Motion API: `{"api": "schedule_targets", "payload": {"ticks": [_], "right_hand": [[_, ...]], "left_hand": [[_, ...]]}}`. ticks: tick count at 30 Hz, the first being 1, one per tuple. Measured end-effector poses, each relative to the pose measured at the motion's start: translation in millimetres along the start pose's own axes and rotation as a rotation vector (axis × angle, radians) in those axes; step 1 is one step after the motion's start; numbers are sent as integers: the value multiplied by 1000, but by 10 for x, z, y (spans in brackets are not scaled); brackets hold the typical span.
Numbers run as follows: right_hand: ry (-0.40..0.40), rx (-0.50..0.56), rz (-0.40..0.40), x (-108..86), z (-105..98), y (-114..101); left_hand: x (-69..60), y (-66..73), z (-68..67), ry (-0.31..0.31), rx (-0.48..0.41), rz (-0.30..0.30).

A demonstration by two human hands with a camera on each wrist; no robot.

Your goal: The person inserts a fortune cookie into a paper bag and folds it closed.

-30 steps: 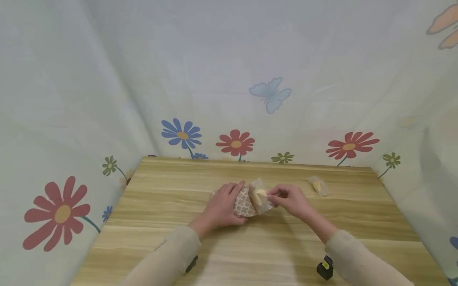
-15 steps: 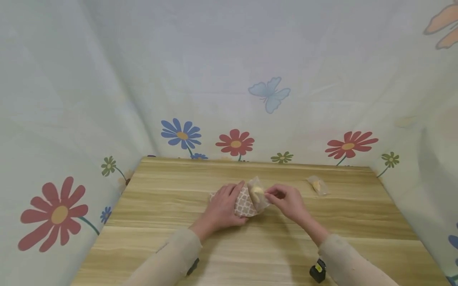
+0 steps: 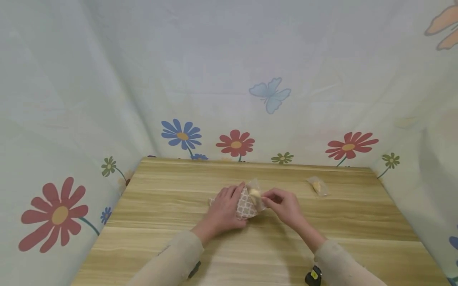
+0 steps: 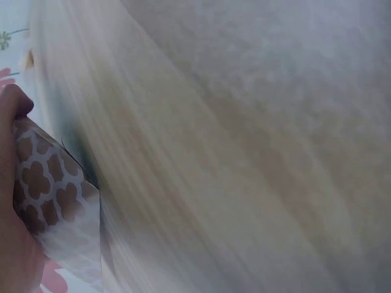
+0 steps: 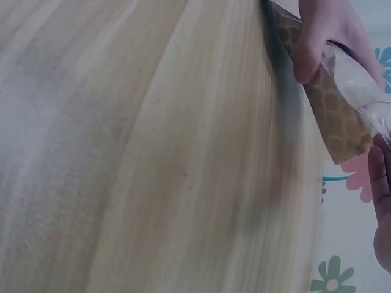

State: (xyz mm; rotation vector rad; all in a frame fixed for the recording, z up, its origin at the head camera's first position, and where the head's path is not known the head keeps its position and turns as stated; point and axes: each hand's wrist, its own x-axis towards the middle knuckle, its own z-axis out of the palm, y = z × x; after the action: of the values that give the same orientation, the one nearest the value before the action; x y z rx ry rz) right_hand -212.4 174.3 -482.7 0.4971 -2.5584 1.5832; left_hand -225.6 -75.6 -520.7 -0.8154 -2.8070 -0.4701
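A brown paper bag (image 3: 246, 207) with a white lattice pattern lies on its side mid-table, its mouth facing right. My left hand (image 3: 222, 210) grips it from above, thumb on the near side. At the mouth, my right hand (image 3: 284, 204) pinches the edge of a clear plastic packet (image 3: 255, 193) with a pale yellow piece inside. Part of that packet is inside the bag. The right wrist view shows the crinkled plastic (image 5: 354, 85) against the patterned paper (image 5: 333, 119). Only the bag's patterned side (image 4: 46, 183) appears in the left wrist view.
Another clear packet (image 3: 317, 186) with a yellowish piece lies at the back right of the wooden table (image 3: 257, 254). Flowered fabric (image 3: 200, 79) hangs behind the table and on both sides. Black devices (image 3: 313, 275) sit at my wrists.
My right hand has moved left with the packet, and less of the packet shows outside the bag. The left hand stays on the bag. The other packet lies still.
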Motion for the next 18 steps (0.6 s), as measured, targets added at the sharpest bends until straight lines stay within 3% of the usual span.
{"api": "schedule_targets", "payload": {"ticks": [5, 14, 18], "right_hand": [[-59, 51, 56, -37, 16, -7], [-147, 5, 33, -45, -102, -27], [-151, -6, 48, -38, -80, -55]], "left_hand": [[3, 13, -35, 3, -14, -11], [6, 19, -37, 9, -12, 36], [13, 30, -43, 2, -20, 25]]}}
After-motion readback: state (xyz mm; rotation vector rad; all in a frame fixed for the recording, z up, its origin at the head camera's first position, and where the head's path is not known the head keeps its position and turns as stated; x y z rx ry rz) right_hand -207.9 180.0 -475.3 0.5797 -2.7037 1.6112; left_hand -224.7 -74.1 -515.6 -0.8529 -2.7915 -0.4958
